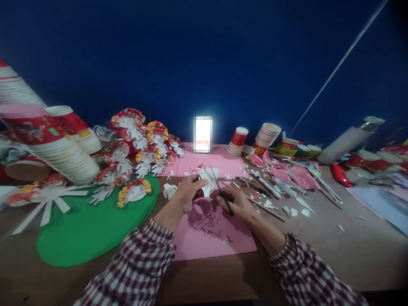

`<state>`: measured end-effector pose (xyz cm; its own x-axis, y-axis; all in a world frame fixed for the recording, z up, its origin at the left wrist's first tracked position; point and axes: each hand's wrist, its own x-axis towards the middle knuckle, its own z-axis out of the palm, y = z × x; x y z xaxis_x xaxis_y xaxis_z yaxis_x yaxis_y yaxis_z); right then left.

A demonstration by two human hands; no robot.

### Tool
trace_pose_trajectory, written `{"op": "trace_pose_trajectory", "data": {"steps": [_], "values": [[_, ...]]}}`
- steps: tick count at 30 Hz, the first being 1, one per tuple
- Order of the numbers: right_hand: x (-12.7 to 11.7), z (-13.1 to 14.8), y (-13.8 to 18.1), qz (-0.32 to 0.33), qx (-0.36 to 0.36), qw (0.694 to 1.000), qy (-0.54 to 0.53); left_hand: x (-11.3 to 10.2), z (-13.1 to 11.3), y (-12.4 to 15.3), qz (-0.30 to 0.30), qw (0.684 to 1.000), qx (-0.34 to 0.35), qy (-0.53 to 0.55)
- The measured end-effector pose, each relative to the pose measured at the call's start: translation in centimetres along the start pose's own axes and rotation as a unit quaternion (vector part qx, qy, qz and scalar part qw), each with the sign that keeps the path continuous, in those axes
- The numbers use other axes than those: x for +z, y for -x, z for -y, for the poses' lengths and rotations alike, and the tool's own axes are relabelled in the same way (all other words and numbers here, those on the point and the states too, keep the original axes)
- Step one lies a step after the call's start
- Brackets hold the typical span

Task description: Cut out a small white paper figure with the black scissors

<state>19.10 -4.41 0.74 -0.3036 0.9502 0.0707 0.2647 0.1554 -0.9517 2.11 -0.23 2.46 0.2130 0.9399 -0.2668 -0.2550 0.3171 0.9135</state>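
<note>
Over a pink sheet [188, 246], my left hand [190, 190] pinches the left edge of a white paper piece [208, 182]. My right hand [234, 205] is closed around the dark handles of a pair of scissors [224, 196], whose blades point up and left across the paper's right side. Whether the blades touch the paper at this instant I cannot tell. Dark pen lines mark the pink sheet below my hands, and a small coloured scrap [227, 239] lies there. Beside my left wrist sits a crumpled white paper piece [170, 191].
Several paper figures [156, 140] and tilted stacks of paper cups [63, 157] stand left, near a green oval sheet [95, 229]. A lit, blurred-out screen [202, 134] stands at the back. Pens [264, 180], white scraps [306, 211] and more cups [267, 135] crowd the right.
</note>
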Motion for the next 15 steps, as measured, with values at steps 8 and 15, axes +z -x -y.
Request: {"op": "trace_pose_trajectory", "data": {"steps": [8, 15], "values": [[0.08, 0.26, 0.09, -0.002, 0.01, 1.0, 0.009, 0.28, 0.14, -0.11, 0.001, 1.0, 0.022, 0.012], [0.2, 0.22, 0.07, -0.004, 0.023, 1.0, 0.003, 0.04, 0.41, -0.34, 0.003, 0.999, 0.037, 0.007]]}}
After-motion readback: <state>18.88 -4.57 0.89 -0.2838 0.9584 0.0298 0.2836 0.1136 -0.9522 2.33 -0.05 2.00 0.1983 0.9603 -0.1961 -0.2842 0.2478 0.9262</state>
